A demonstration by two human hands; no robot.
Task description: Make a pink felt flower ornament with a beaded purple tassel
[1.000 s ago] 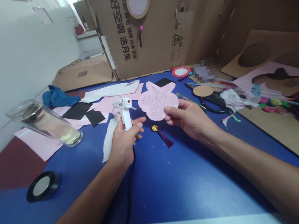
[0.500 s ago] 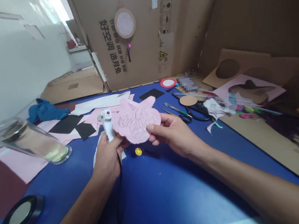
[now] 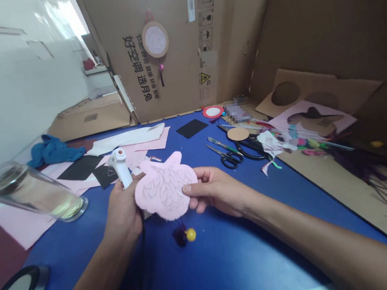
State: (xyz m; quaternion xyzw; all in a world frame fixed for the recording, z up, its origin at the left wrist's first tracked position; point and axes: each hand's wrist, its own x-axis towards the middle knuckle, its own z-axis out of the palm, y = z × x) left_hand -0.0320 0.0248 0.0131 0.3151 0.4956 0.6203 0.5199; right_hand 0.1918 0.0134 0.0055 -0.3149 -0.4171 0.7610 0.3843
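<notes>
Well to the left of the cutout (image 3: 166,190), the glass (image 3: 37,197) stands on the bench (image 3: 212,273), holding what looks like pale liquid, yellowish near the base; the dark part towards its top I cannot make out, and its lean may come from the lens. It seems far enough from the cutout to be no trouble, though a wide swing of the left elbow would be unwise. Just left of the cutout, the left hand (image 3: 122,211) is wrapped round the gun (image 3: 121,168), some fingers passing behind the cutout's edge, so whether they also hold it I cannot tell. The gun's tip is unclear; it is best aimed away from fingers and paper until wanted. Below the cutout hang the tassel (image 3: 180,237) and yellow bead (image 3: 191,234), best left dangling freely, clear of any glue. At the cutout's right edge, the right hand (image 3: 218,189) pinches it, thumb on the front; a light grip there should avoid creasing the paper
</notes>
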